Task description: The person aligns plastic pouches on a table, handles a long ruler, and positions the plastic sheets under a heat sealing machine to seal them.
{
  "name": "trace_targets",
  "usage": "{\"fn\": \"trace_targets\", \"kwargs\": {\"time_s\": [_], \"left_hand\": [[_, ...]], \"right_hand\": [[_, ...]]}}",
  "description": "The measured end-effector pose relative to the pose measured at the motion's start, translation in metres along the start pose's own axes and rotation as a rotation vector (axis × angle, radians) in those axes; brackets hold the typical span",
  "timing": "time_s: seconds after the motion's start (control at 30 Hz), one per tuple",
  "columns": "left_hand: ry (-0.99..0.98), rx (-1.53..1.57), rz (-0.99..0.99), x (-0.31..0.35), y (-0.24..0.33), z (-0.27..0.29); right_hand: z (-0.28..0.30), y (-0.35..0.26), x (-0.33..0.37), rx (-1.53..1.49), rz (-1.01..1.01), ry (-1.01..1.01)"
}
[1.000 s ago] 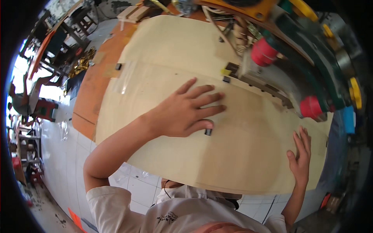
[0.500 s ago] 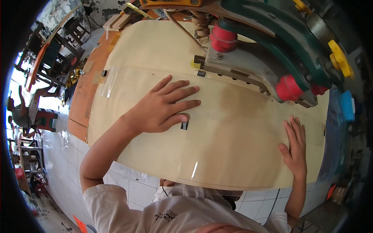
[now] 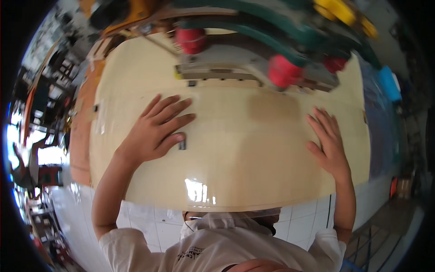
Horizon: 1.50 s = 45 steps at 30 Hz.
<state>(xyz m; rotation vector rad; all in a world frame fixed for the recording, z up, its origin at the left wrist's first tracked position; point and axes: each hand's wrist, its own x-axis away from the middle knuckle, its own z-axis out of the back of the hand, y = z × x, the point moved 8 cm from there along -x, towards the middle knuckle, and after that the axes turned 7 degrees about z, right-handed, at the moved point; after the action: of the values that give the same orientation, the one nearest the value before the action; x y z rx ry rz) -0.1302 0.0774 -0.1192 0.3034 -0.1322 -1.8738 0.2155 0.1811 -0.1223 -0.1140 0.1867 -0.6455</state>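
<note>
A broad pale-cream sheet (image 3: 217,158) with a glossy clear layer over it lies on the table in front of me. On its left half rests my left hand (image 3: 156,129), palm down with the fingers spread. The thumb touches or almost touches a small dark block (image 3: 182,145). Toward the right edge of the sheet, my right hand (image 3: 328,145) lies flat, fingers stretched forward and thumb out to the side. Neither hand grips anything. A second small dark block (image 3: 192,83) sits farther back, by the metal bar of the machine.
Over the far part of the sheet stands a machine with a green arm (image 3: 253,31), red knobs (image 3: 284,70) and a yellow knob (image 3: 336,10). An orange-brown board (image 3: 81,145) shows at left, a blue object (image 3: 390,83) at right. A seated person (image 3: 22,167) is far left.
The whole view has shifted, so the sheet and machine appear farther left. My left hand stays beside the dark block. The right hand's fingers and thumb are spread wider.
</note>
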Motion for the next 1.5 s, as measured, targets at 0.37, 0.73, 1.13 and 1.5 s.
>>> {"fn": "trace_targets", "kwargs": {"time_s": [0.37, 0.73, 1.13, 1.5], "left_hand": [[-0.009, 0.018, 0.023, -0.004, 0.009, -0.002], [-0.017, -0.009, 0.022, -0.006, 0.011, -0.004], [-0.034, 0.003, 0.017, -0.003, 0.009, -0.001], [-0.011, -0.009, -0.024, 0.006, 0.002, 0.001]], "right_hand": [[-0.001, 0.006, 0.011, -0.033, -0.015, 0.041], [-0.001, 0.01, 0.014, -0.058, -0.014, 0.046], [-0.002, 0.007, 0.008, -0.043, -0.007, 0.05], [-0.001, -0.003, 0.003, -0.051, -0.017, 0.036]]}}
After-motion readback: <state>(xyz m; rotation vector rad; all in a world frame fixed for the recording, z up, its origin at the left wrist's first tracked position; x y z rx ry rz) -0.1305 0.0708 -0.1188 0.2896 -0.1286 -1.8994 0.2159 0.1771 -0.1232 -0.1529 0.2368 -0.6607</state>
